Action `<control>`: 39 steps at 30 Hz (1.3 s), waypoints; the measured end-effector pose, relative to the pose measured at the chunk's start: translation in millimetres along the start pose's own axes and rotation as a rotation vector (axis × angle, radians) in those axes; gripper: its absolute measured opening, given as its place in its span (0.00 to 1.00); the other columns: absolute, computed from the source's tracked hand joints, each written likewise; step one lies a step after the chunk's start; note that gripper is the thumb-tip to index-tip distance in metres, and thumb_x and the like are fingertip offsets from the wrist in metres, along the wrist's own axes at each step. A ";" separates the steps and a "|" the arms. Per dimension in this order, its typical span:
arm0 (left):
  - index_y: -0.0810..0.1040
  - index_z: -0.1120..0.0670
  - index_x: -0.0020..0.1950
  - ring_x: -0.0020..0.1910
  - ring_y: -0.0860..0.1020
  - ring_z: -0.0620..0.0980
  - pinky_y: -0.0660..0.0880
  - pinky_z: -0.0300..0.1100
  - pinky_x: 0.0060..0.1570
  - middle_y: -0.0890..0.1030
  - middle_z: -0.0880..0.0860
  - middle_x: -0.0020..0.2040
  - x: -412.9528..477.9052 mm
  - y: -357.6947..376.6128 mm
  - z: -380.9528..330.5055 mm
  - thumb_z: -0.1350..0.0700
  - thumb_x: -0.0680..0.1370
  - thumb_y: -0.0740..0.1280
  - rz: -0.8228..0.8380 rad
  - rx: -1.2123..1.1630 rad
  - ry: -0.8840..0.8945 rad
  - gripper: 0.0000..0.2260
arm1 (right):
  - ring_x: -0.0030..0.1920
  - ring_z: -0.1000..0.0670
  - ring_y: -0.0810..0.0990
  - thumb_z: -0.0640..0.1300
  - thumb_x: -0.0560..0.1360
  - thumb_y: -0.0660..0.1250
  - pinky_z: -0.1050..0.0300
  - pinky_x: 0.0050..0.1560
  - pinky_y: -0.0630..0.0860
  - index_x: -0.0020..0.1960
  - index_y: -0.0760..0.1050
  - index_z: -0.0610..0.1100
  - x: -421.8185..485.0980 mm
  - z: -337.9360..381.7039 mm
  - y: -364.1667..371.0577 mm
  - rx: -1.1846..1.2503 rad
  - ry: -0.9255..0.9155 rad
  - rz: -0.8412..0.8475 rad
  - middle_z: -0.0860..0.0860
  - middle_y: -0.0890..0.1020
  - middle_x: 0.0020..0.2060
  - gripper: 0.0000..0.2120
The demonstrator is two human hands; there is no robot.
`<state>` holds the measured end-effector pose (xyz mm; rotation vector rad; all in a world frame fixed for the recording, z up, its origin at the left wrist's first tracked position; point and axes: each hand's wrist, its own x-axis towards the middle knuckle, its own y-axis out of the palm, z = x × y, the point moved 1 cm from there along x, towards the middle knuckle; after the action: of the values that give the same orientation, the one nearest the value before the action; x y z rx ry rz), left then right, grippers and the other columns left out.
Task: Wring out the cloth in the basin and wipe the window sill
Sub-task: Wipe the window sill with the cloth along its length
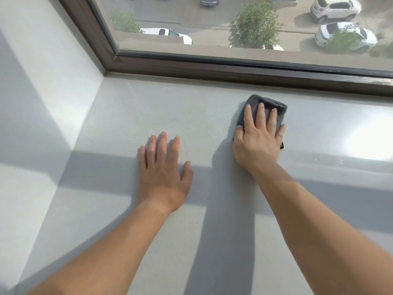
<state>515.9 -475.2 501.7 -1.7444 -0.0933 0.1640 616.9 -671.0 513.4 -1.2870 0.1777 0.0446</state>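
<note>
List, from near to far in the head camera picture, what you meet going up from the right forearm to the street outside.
Right forearm → right hand pressed flat on the grey cloth → bare strip of window sill → dark window frame → glass pane, with trees and parked cars beyond.

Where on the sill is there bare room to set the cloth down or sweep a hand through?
The window sill is bare from the left hand to the side wall, and right of the cloth. Only the strip between cloth and window frame is tight.
</note>
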 end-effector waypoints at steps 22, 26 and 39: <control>0.58 0.53 0.78 0.80 0.42 0.50 0.36 0.50 0.76 0.50 0.53 0.81 6.3 -15.0 13.9 0.53 0.74 0.53 0.037 -0.349 0.021 0.31 | 0.81 0.44 0.44 0.51 0.78 0.57 0.41 0.79 0.39 0.80 0.55 0.50 -42.9 56.0 16.0 -0.037 -0.317 0.018 0.50 0.52 0.81 0.31; 0.63 0.53 0.76 0.80 0.44 0.53 0.36 0.50 0.77 0.53 0.55 0.81 -3.8 -17.7 24.4 0.49 0.77 0.51 0.004 -0.286 0.068 0.26 | 0.81 0.43 0.43 0.54 0.80 0.55 0.42 0.79 0.39 0.81 0.52 0.46 -37.8 73.0 24.6 -0.061 -0.238 -0.044 0.47 0.50 0.82 0.32; 0.61 0.53 0.77 0.80 0.47 0.58 0.46 0.60 0.77 0.55 0.59 0.80 -17.2 -1.8 32.5 0.50 0.76 0.52 0.015 -0.104 0.178 0.28 | 0.81 0.45 0.43 0.54 0.82 0.48 0.40 0.78 0.39 0.82 0.49 0.51 -56.0 56.6 29.3 -0.069 -0.063 -0.077 0.53 0.49 0.82 0.30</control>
<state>493.7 -446.0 498.9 -1.8560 0.0422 0.0139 563.9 -604.9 509.5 -1.3581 0.0736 0.0257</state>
